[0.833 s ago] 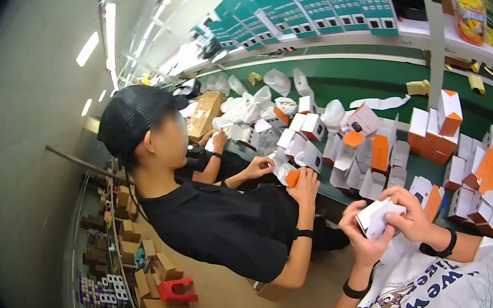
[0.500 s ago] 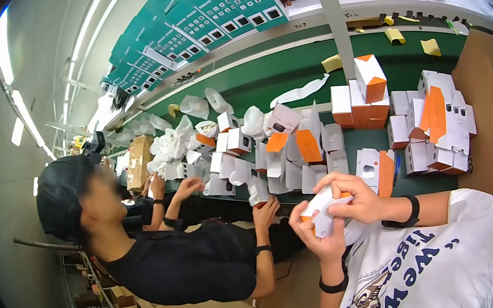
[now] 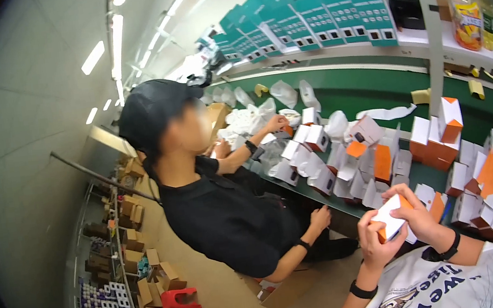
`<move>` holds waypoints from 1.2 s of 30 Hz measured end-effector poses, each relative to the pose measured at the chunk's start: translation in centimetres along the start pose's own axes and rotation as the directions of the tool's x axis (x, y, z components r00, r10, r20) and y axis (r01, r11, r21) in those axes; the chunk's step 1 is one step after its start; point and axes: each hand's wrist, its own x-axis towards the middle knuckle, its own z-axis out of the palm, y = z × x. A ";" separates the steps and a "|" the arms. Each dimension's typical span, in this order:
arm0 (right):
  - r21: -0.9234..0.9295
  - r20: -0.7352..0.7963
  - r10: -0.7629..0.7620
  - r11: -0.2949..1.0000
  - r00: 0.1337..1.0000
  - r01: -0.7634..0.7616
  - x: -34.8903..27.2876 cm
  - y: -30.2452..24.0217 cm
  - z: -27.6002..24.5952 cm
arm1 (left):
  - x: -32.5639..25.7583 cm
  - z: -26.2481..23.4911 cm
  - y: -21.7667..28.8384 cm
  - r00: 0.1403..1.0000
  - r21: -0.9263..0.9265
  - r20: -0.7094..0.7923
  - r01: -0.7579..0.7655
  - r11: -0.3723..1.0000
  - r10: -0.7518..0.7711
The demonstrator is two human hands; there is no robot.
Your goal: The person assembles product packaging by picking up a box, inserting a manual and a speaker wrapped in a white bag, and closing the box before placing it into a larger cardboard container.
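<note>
Between both my hands is a small white box with orange ends. My left hand grips its lower left side, and my right hand wraps its upper right side with a thumb on the white face. The box looks closed on the faces I can see; its underside is hidden by my fingers. Just beyond my hands, open white boxes with orange flaps stand in a row on the green bench. A flattened or open white-and-orange carton lies beside my right hand.
White-and-orange boxes are stacked at the right and behind. A co-worker in black stands close at my left, one hand over the bench's plastic-wrapped items. Teal boxes and bottles line the shelf above.
The view has swung left, so the bench sits further right. My hands still hold the box, now turned with its white face up. The co-worker's near hand has left a box on the bench.
</note>
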 end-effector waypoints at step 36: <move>-0.359 0.365 -0.365 0.794 0.856 0.491 -1.9 -1.0 -1.2 | -0.7 1.0 -0.6 0.998 -0.066 -0.054 -0.040 0.997 0.037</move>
